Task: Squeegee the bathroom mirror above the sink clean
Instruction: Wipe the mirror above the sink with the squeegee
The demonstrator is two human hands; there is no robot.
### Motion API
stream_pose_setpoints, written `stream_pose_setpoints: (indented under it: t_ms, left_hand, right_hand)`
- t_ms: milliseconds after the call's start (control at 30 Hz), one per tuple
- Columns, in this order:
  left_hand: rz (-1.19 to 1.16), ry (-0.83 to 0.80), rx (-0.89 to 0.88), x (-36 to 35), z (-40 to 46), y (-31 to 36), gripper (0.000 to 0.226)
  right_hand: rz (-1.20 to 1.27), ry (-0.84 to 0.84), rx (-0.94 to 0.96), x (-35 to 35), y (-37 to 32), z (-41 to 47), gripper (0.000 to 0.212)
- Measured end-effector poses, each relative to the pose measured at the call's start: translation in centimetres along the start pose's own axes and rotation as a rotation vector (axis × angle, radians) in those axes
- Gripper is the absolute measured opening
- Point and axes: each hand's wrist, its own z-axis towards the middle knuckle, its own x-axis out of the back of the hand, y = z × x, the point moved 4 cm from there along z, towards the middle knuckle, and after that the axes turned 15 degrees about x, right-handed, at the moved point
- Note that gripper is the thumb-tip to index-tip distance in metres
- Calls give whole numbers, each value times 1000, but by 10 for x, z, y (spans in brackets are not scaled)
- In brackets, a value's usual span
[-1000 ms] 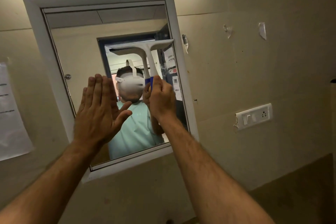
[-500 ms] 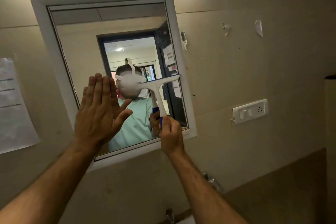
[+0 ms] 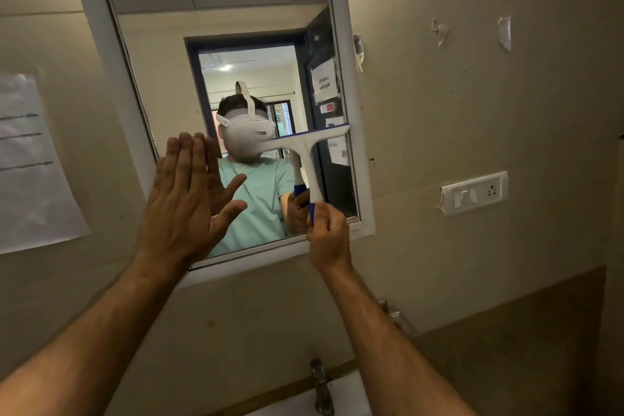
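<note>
The beige wall [image 3: 472, 145] is filling most of the view, and the mirror [image 3: 162, 54] is being taken as the landmark for everything else. The mirror, set in a pale frame [image 3: 91, 27], is being shown tilted in the view, with a person in a green shirt and a white headset being reflected in its glass.

To the left of the mirror, a sheet of paper [image 3: 30, 165] is being displayed on the wall. To the right of the mirror, a white switch plate with a socket [image 3: 474, 193] is being shown, and above that, two scraps of tape [image 3: 504, 32] are being left stuck to the wall. Below the mirror, a metal tap [image 3: 320, 388] is being seen over the pale edge of a sink [image 3: 347, 395].

The left hand [image 3: 185, 209] is being held flat and unclenched against the lower left part of the mirror, fingers straight and together, thumb spread; nothing is being gripped by it.

The squeegee [image 3: 309, 152] is being held against the lower right part of the mirror, its white blade bar lying roughly level across the glass and reaching the frame's right side. Its blue handle end is being gripped by the right hand [image 3: 329, 236], whose fingers are being curled round it just at the mirror's bottom right corner.
</note>
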Motion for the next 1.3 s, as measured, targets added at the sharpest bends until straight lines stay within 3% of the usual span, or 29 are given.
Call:
stream_pose_setpoints:
  t_ms: [333, 767, 1133, 1300]
  left_hand:
    - [-2, -64, 56, 6, -17, -6, 104]
    - [-27, -89, 50, 11, -25, -2, 106]
    - [-59, -116, -7, -6, -44, -8, 101]
    - [-94, -135, -40, -12, -54, -6, 101]
  right_hand:
    - [-64, -1, -27, 22, 28, -38, 34]
    - [-67, -63, 7, 5, 6, -20, 25]
    - [-23, -15, -123, 29, 61, -102, 36]
    - [-89, -7, -59, 27, 38, -71, 37]
